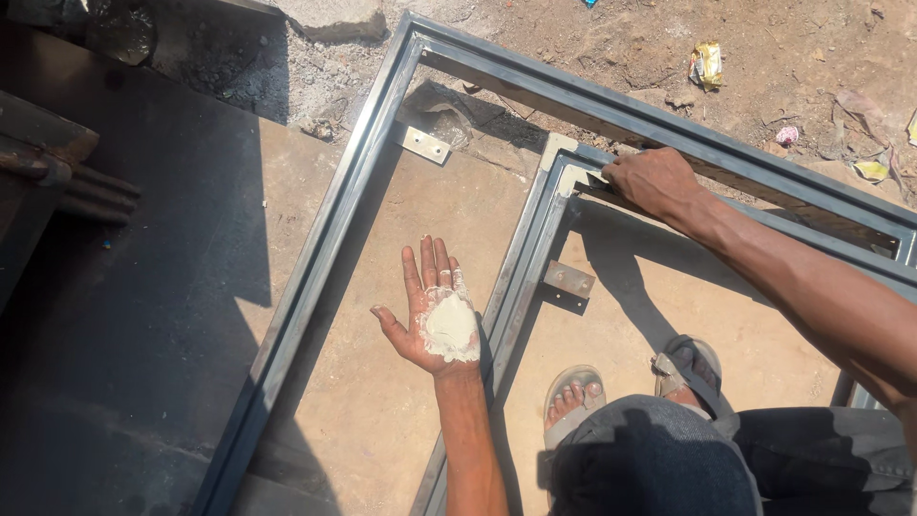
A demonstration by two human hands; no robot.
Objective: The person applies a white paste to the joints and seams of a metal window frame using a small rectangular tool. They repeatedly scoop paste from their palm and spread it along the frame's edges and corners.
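My left hand [420,287] is held palm up with the fingers spread, above the concrete between two frames. A lump of white putty [451,330] lies on its palm and smears the fingers. My right hand [654,180] reaches across and rests knuckles up on the top rail of the inner grey metal frame [521,277], near its upper left corner. Its fingers curl over the rail and the fingertips are hidden. The larger outer metal frame [325,229] lies flat around the inner one.
Small metal brackets stick out from the outer frame [425,143] and the inner frame [568,282]. My feet in sandals [573,392] stand inside the inner frame. Dirt with scattered litter [707,65] lies beyond. Dark metal pieces [57,167] sit in shade at the left.
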